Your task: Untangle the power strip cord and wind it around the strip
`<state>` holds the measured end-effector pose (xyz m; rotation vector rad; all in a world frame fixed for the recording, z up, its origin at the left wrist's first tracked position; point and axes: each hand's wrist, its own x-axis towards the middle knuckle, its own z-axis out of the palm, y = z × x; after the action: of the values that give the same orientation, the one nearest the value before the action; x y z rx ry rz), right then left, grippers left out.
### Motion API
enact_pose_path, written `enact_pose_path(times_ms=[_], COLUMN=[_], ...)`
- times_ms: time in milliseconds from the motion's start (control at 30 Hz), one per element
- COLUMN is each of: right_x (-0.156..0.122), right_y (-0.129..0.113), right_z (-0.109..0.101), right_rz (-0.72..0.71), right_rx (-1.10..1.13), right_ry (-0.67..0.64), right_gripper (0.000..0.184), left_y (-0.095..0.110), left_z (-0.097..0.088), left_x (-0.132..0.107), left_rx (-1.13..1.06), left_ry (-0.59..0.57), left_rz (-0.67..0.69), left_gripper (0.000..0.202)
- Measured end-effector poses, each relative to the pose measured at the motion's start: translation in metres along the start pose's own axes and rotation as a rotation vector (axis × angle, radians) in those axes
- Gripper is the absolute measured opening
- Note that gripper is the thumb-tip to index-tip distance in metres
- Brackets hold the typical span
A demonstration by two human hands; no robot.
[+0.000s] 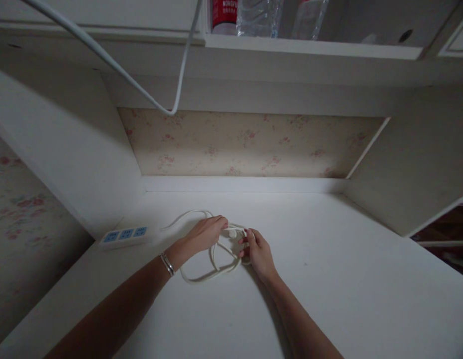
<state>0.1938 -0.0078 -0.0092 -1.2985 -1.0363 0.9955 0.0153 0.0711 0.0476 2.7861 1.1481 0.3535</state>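
Observation:
A white power strip (124,237) with blue socket faces lies at the left of the white desk. From its right end runs a white cord (209,277), looped loosely on the desk under and between my hands. My left hand (207,233), with a silver bracelet at the wrist, is closed on a stretch of the cord. To its right, my right hand (258,253) pinches the cord between thumb and fingers. A pale plug (232,233) appears between the two hands, partly covered by cord.
White side panels (399,164) and a floral back wall (253,144) enclose the white desk (328,289). Overhead, a shelf (309,47) holds clear plastic bottles (258,17) and a red container (224,16). A bent white cable or rod (171,110) hangs at upper left.

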Motion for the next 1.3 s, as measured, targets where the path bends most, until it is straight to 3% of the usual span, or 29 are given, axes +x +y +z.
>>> enact_pose_path(times_ms=[67,167,267,467,600,767,1067,1300], right_x=[0.001,0.0,-0.002,-0.004,-0.005,-0.006,0.001,0.008], right_y=[0.002,0.006,0.009,0.01,0.008,0.008,0.011,0.016], right_z=[-0.001,-0.002,-0.002,-0.005,-0.004,-0.005,-0.008,-0.013], right_rz=[-0.011,-0.146,-0.281,-0.357,-0.391,-0.427,-0.433,-0.35], right_rx=[-0.008,-0.149,-0.364,-0.623,-0.635,-0.675,-0.578,-0.461], right_ry=[0.005,-0.014,-0.028,-0.066,-0.028,-0.034,-0.05,0.026], right_gripper=[0.051,0.045,0.04,0.039,0.03,0.024,0.031,0.034], left_y=[0.003,0.005,0.005,0.007,0.011,0.01,-0.015,-0.003], left_z=[0.003,0.007,0.007,0.0,0.002,0.006,0.013,0.001], left_x=[-0.003,-0.006,-0.005,-0.003,-0.003,0.003,0.011,0.004], left_rx=[-0.007,0.005,-0.038,-0.135,-0.148,-0.302,-0.46,-0.564], left_ry=[0.03,0.055,0.038,-0.018,-0.004,0.03,0.14,0.162], left_rz=[-0.042,-0.07,-0.051,0.037,0.027,-0.152,-0.284,-0.205], left_gripper=[0.022,0.021,0.022,0.027,0.028,0.024,0.036,0.029])
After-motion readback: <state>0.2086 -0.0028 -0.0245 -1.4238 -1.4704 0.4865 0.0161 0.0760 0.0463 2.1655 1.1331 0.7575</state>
